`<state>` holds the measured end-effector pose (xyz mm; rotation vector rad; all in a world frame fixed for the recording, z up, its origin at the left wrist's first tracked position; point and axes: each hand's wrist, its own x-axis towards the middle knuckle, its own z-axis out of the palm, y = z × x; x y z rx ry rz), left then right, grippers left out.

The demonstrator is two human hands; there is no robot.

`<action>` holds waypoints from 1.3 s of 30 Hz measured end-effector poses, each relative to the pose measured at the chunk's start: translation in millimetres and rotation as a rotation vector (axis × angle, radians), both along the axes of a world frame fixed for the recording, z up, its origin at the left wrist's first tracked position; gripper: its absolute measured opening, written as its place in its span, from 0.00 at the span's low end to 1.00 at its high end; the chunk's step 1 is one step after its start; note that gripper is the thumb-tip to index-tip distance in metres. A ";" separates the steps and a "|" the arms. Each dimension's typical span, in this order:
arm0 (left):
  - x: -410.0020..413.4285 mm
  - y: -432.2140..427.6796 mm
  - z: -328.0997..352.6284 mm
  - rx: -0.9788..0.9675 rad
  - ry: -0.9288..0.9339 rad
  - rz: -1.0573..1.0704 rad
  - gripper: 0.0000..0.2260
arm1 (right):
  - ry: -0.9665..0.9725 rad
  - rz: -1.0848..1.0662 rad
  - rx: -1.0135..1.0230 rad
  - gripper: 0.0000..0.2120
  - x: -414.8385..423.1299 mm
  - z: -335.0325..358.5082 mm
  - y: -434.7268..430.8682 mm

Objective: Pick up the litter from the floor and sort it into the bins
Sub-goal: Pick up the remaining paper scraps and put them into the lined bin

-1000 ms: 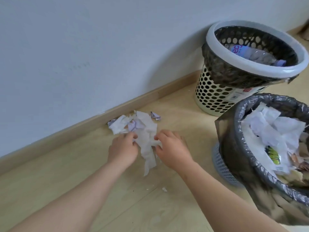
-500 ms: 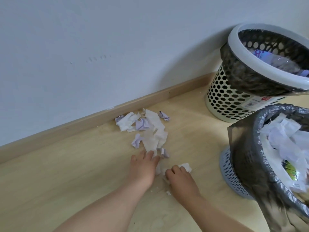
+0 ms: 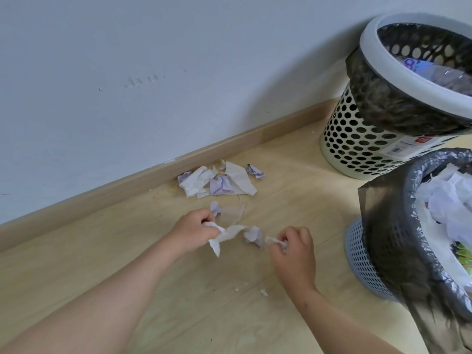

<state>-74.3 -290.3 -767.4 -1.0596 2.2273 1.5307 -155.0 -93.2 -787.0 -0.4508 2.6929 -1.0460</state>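
Litter (image 3: pixel 228 234) in left hand (image 3: pixel 193 231), right hand (image 3: pixel 294 249); bins (image 3: pixel 350 139) cropped

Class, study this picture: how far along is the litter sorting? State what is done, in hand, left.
Done: the blue bin holds white paper, the white bin a plastic bottle. In hand: the left hand grips a tissue, the right hand pinches a small scrap. Left: the paper pile by the skirting and a purple ball between the hands.

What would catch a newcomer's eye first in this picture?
Both hands at centre: the left hand grips a white tissue strip, the right hand pinches a small scrap. Behind them, torn paper lies by the skirting board; a white bin and a blue bin stand at right.
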 end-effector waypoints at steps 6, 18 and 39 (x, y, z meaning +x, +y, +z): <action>-2.7 -0.1 -10.9 -0.259 0.009 0.040 0.13 | 0.059 0.610 0.288 0.04 7.7 -3.6 -32.6; 0.2 21.0 -39.2 -0.390 -0.104 -0.313 0.15 | 0.019 0.721 0.375 0.19 15.5 -31.2 -22.3; -12.9 7.3 28.4 0.001 0.057 0.265 0.10 | -0.498 -0.153 -0.298 0.10 -11.3 39.5 2.9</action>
